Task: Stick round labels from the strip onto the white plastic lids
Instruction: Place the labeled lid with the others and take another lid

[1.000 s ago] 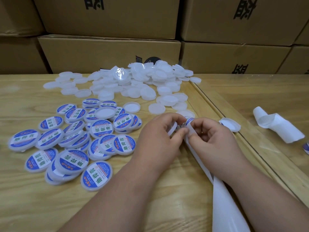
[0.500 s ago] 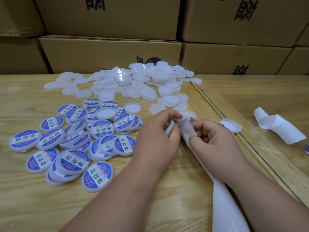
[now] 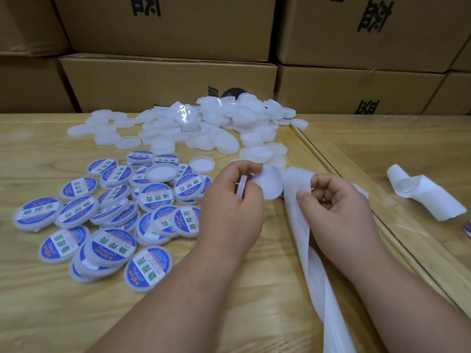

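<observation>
A round label [image 3: 269, 183], showing its white back, stood peeled up at the top of the backing strip [image 3: 305, 225], pinched at its left edge by the left hand [image 3: 233, 205]. That hand also held a bare white lid [image 3: 241, 191] on edge, just left of the label. The right hand [image 3: 336, 207], right of the label, gripped the strip with curled fingers. Left of the label lay a heap of labelled lids [image 3: 112, 212]; beyond it, a pile of unlabelled lids [image 3: 198, 128] against the cardboard boxes [image 3: 168, 80]. Far right of the label, a curl of spent backing [image 3: 423, 192] rested on the table [image 3: 38, 301]. The risk, as I judged it: with label and lid sharing one hand, the sticky face could fold onto itself or land off-centre and creased.
</observation>
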Action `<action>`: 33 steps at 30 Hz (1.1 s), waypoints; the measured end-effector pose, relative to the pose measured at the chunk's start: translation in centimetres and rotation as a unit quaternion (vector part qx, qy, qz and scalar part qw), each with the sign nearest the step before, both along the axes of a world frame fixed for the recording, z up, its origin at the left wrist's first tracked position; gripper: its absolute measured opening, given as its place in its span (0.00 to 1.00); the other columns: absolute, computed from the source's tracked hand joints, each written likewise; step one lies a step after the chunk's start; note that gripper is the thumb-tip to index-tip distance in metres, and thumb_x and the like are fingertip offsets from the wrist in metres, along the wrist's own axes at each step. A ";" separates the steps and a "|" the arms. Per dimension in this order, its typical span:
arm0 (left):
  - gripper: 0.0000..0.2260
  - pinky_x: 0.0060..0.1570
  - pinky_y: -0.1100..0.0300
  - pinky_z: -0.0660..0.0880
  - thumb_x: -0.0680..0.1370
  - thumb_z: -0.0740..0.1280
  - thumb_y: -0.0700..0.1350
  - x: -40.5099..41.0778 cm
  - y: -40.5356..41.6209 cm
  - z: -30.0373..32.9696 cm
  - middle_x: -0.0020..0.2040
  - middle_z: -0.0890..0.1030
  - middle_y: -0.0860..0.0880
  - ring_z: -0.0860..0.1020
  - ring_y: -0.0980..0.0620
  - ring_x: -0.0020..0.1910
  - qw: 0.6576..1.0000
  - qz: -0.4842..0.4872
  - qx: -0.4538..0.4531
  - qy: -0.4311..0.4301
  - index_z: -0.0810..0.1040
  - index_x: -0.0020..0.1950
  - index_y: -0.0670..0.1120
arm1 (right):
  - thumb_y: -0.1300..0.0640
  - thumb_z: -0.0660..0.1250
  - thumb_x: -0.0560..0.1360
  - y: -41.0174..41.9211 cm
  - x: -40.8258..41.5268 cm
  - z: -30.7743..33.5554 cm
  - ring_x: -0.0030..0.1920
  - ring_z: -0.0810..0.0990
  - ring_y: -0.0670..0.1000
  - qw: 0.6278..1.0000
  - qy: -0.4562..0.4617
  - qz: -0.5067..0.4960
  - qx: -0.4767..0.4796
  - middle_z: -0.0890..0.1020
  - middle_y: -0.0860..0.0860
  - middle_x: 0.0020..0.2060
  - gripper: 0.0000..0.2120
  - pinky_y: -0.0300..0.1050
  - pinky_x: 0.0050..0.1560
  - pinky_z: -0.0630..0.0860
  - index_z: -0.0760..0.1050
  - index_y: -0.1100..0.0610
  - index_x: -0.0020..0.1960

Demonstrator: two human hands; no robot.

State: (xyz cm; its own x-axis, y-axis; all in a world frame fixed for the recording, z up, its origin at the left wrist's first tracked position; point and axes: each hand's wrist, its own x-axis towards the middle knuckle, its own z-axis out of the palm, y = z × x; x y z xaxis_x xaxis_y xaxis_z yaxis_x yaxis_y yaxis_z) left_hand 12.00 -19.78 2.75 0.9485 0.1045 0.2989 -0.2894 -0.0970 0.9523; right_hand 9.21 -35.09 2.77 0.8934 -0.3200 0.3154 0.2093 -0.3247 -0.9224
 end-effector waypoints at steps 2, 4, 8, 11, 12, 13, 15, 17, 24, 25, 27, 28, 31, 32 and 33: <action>0.14 0.22 0.66 0.65 0.70 0.60 0.44 -0.1 -0.1 0.1 0.32 0.79 0.60 0.67 0.59 0.22 1.000 -0.011 -0.010 0.013 0.80 0.46 0.60 | 0.61 0.71 0.75 0.2 -0.1 0.2 0.28 0.72 0.39 0.999 -0.038 0.004 0.003 0.76 0.38 0.30 0.08 0.27 0.31 0.69 0.77 0.48 0.46; 0.13 0.21 0.66 0.64 0.70 0.60 0.44 -0.2 -0.1 0.1 0.29 0.77 0.59 0.66 0.59 0.21 1.000 -0.015 -0.014 0.021 0.81 0.45 0.59 | 0.63 0.71 0.75 0.3 -0.2 0.3 0.29 0.72 0.40 0.997 -0.071 0.013 -0.008 0.77 0.38 0.32 0.12 0.29 0.32 0.70 0.77 0.46 0.46; 0.13 0.20 0.67 0.62 0.69 0.61 0.45 -0.3 -0.2 0.1 0.25 0.74 0.60 0.65 0.59 0.20 0.999 -0.015 -0.010 0.029 0.81 0.46 0.59 | 0.62 0.69 0.73 0.4 -0.3 0.2 0.27 0.68 0.44 0.994 -0.099 0.017 -0.041 0.74 0.41 0.35 0.13 0.30 0.32 0.69 0.77 0.42 0.45; 0.12 0.21 0.68 0.63 0.69 0.61 0.45 -0.3 -0.2 0.2 0.26 0.75 0.61 0.67 0.60 0.20 1.000 -0.016 -0.003 0.025 0.82 0.45 0.57 | 0.67 0.69 0.73 0.5 -0.4 0.4 0.30 0.71 0.46 0.988 -0.118 0.017 -0.095 0.72 0.44 0.39 0.18 0.28 0.37 0.68 0.78 0.43 0.42; 0.12 0.21 0.69 0.63 0.69 0.61 0.46 -0.4 -0.2 0.2 0.27 0.77 0.61 0.67 0.60 0.21 1.000 -0.014 -0.002 0.024 0.83 0.45 0.57 | 0.69 0.69 0.73 0.5 -0.5 0.5 0.31 0.72 0.47 0.986 -0.123 0.020 -0.108 0.72 0.44 0.40 0.19 0.27 0.38 0.68 0.79 0.43 0.41; 0.12 0.22 0.69 0.64 0.69 0.61 0.46 -0.4 -0.1 0.2 0.29 0.78 0.61 0.68 0.60 0.21 1.000 -0.013 0.000 0.024 0.83 0.44 0.58 | 0.69 0.70 0.73 0.7 -0.5 0.5 0.31 0.72 0.47 0.985 -0.126 0.023 -0.114 0.73 0.43 0.41 0.20 0.26 0.38 0.68 0.79 0.42 0.40; 0.13 0.22 0.70 0.64 0.69 0.62 0.46 -0.4 -0.1 0.2 0.32 0.80 0.62 0.70 0.61 0.22 1.000 -0.011 0.004 0.024 0.83 0.45 0.59 | 0.66 0.71 0.72 0.9 -0.5 0.6 0.32 0.72 0.47 0.984 -0.131 0.026 -0.118 0.72 0.41 0.40 0.18 0.26 0.37 0.67 0.79 0.41 0.40; 0.13 0.24 0.71 0.66 0.69 0.62 0.46 -0.4 -0.2 0.2 0.36 0.82 0.63 0.73 0.61 0.25 1.000 -0.010 0.007 0.021 0.83 0.45 0.59 | 0.64 0.72 0.71 1.0 -0.5 0.7 0.35 0.72 0.49 0.983 -0.134 0.020 -0.124 0.71 0.42 0.38 0.16 0.25 0.37 0.67 0.79 0.42 0.42; 0.12 0.24 0.71 0.66 0.68 0.61 0.46 -0.5 -0.2 0.3 0.34 0.81 0.64 0.72 0.61 0.24 1.000 -0.007 0.009 0.020 0.83 0.43 0.57 | 0.63 0.72 0.71 1.0 -0.7 0.9 0.35 0.73 0.52 0.985 -0.126 0.013 -0.120 0.71 0.45 0.38 0.14 0.26 0.38 0.68 0.79 0.42 0.41; 0.12 0.24 0.71 0.66 0.68 0.61 0.46 -0.5 -0.2 0.3 0.33 0.80 0.64 0.71 0.61 0.23 1.000 -0.009 0.007 0.022 0.84 0.43 0.57 | 0.64 0.73 0.71 1.0 -0.6 0.8 0.34 0.73 0.51 0.985 -0.123 0.008 -0.121 0.71 0.44 0.38 0.15 0.26 0.37 0.67 0.79 0.43 0.41; 0.13 0.23 0.71 0.65 0.68 0.61 0.46 -0.5 -0.2 0.4 0.31 0.79 0.64 0.70 0.61 0.23 1.000 -0.013 0.003 0.026 0.84 0.43 0.57 | 0.65 0.74 0.71 0.9 -0.6 0.8 0.32 0.71 0.48 0.986 -0.115 0.004 -0.124 0.72 0.43 0.38 0.15 0.26 0.36 0.67 0.79 0.45 0.41; 0.13 0.23 0.70 0.65 0.68 0.61 0.45 -0.5 -0.2 0.4 0.31 0.79 0.63 0.70 0.61 0.22 1.000 -0.014 0.001 0.028 0.84 0.43 0.56 | 0.65 0.74 0.71 0.8 -0.6 0.8 0.31 0.71 0.47 0.985 -0.111 0.003 -0.129 0.72 0.43 0.38 0.14 0.26 0.36 0.67 0.79 0.46 0.41; 0.13 0.24 0.71 0.65 0.68 0.61 0.45 -0.4 -0.2 0.3 0.31 0.79 0.63 0.70 0.61 0.23 1.000 -0.010 -0.004 0.029 0.84 0.43 0.56 | 0.64 0.74 0.71 0.7 -0.6 0.9 0.34 0.72 0.48 0.986 -0.097 0.000 -0.138 0.70 0.45 0.36 0.13 0.26 0.37 0.67 0.79 0.45 0.41; 0.13 0.24 0.71 0.65 0.68 0.61 0.45 -0.4 -0.2 0.3 0.31 0.79 0.63 0.70 0.62 0.23 1.000 -0.009 -0.005 0.029 0.84 0.43 0.56 | 0.63 0.74 0.71 0.8 -0.6 0.8 0.35 0.73 0.48 0.986 -0.093 0.001 -0.138 0.69 0.44 0.35 0.13 0.26 0.37 0.67 0.79 0.45 0.41; 0.13 0.24 0.71 0.65 0.68 0.61 0.45 -0.3 -0.2 0.2 0.31 0.79 0.63 0.70 0.62 0.23 0.999 -0.009 -0.006 0.030 0.84 0.43 0.56 | 0.63 0.74 0.71 0.8 -0.6 0.8 0.36 0.73 0.47 0.987 -0.089 0.003 -0.137 0.69 0.44 0.35 0.14 0.26 0.38 0.67 0.78 0.44 0.41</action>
